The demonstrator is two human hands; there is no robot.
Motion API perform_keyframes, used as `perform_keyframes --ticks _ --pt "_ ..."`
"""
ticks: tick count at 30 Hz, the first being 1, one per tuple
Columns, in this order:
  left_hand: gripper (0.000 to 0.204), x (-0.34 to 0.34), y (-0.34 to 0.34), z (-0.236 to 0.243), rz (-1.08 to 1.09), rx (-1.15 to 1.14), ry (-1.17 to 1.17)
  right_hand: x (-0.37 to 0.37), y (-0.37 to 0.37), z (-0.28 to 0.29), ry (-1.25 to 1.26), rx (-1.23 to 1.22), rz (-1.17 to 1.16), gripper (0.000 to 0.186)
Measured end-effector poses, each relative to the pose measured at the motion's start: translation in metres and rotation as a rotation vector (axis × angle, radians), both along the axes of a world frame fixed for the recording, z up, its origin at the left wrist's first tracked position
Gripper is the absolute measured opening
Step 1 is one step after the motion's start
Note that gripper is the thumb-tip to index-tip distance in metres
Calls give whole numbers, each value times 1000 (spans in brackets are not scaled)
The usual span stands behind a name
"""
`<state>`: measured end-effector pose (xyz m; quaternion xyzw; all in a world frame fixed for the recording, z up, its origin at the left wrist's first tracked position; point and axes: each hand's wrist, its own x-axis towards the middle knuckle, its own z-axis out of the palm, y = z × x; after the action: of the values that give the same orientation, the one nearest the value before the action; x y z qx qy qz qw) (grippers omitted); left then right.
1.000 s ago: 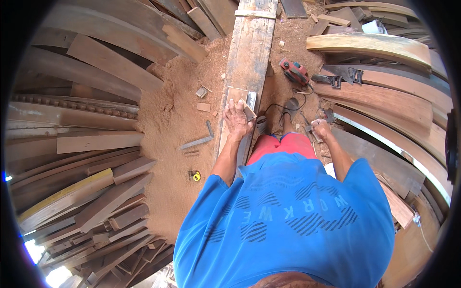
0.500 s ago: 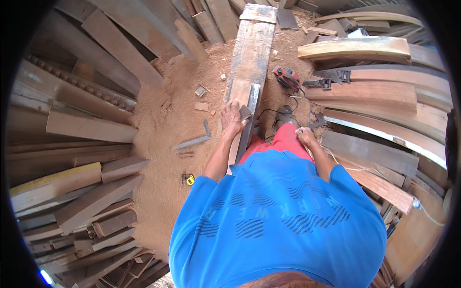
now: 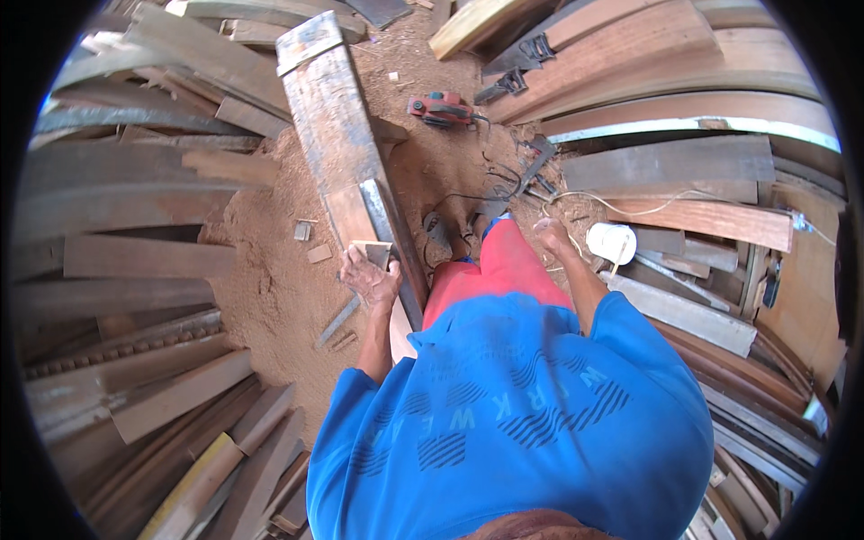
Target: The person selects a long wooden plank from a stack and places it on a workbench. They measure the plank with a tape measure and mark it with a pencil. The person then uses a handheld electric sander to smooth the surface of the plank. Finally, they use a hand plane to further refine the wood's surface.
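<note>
My left hand (image 3: 371,277) is closed around a small dark block with a pale edge (image 3: 373,253), at the reddish board (image 3: 349,214) on a long worn plank bench (image 3: 328,108). A dark strip with a shiny grey end (image 3: 378,211) lies along the board's right side. My right hand (image 3: 551,236) hovers beside my right knee with its fingers curled in; anything inside them is hidden. A white bucket (image 3: 611,243) stands just to its right.
A red power planer (image 3: 441,109) with a cord lies on the sawdust floor beyond my feet. A grey square-like tool (image 3: 338,321) and wood scraps (image 3: 319,254) lie left of the bench. Two handsaws (image 3: 506,83) rest on stacked planks (image 3: 621,63); more timber surrounds me.
My view has turned to the right, bringing the white bucket into sight. The block in my left hand now shows its pale edge. My right hand has moved off my thigh.
</note>
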<state>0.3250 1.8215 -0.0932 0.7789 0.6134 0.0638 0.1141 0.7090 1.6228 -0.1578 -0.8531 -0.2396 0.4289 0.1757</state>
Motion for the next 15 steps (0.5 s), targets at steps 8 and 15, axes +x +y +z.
perform_keyframes --ticks 8,15 --pt "99 3 1 -5 -42 54 28 46 -64 -120 -242 -117 617 23" --pt "98 7 6 0 -86 36 90 57 -52 -107 129 -87 144 20"
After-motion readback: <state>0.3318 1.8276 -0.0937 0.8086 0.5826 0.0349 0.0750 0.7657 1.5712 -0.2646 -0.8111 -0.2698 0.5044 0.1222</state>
